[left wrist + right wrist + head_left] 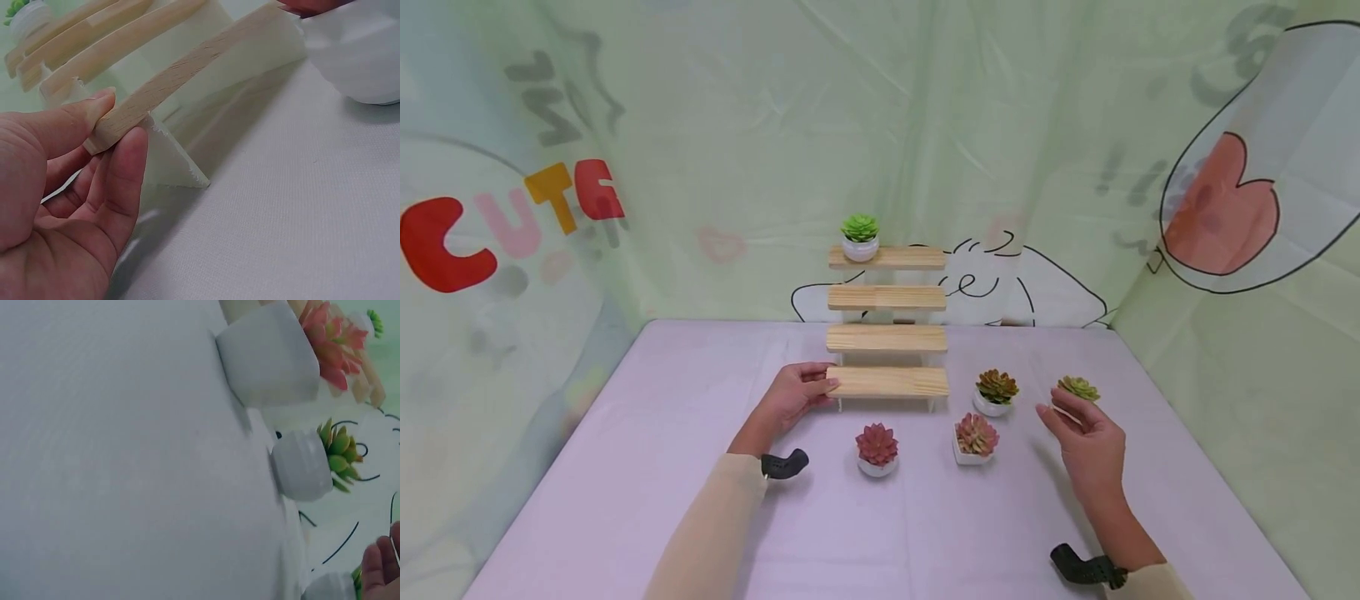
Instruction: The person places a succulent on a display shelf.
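A four-tier wooden display stand (887, 382) stands at the back of the table. My left hand (796, 396) pinches the left end of its lowest board (175, 70) between thumb and fingers, beside a pale side panel (167, 153). On the top board sits a bright green succulent (860, 227) in a white pot. My right hand (1093, 454) is raised at the right, fingers loosely bent and holding nothing. Just beyond its fingertips is a light green succulent (1079, 387), its white pot (330, 587) hidden by the hand in the head view.
A dark red succulent (877, 444) stands in front of the stand. To its right are a pink succulent (977, 435) in a square white pot and a brownish-green succulent (997, 387) in a round one. A printed curtain (737, 150) hangs behind the table.
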A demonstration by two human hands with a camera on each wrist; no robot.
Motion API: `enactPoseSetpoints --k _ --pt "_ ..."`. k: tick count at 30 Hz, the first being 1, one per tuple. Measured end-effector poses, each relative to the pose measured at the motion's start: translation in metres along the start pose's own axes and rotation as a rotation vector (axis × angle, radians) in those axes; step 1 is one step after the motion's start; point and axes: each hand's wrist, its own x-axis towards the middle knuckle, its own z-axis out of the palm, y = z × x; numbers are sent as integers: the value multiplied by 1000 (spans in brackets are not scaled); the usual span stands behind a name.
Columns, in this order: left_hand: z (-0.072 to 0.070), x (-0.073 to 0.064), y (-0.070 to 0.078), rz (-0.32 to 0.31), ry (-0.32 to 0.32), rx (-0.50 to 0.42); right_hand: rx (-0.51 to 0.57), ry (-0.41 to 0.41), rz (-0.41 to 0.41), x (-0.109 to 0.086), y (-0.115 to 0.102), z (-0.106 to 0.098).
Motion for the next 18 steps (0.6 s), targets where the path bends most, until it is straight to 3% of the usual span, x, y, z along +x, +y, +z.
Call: enactPoseSetpoints --k 5,9,13,18 --pt "0 -1 0 8 -1 2 -97 164 -42 4 10 -12" --pt "0 0 0 6 1 6 -215 241 11 12 14 -18" --pt "0 0 0 0 10 8 -265 207 129 24 16 -22" --pt "0 0 -1 3 9 7 -247 139 203 36 22 -24"
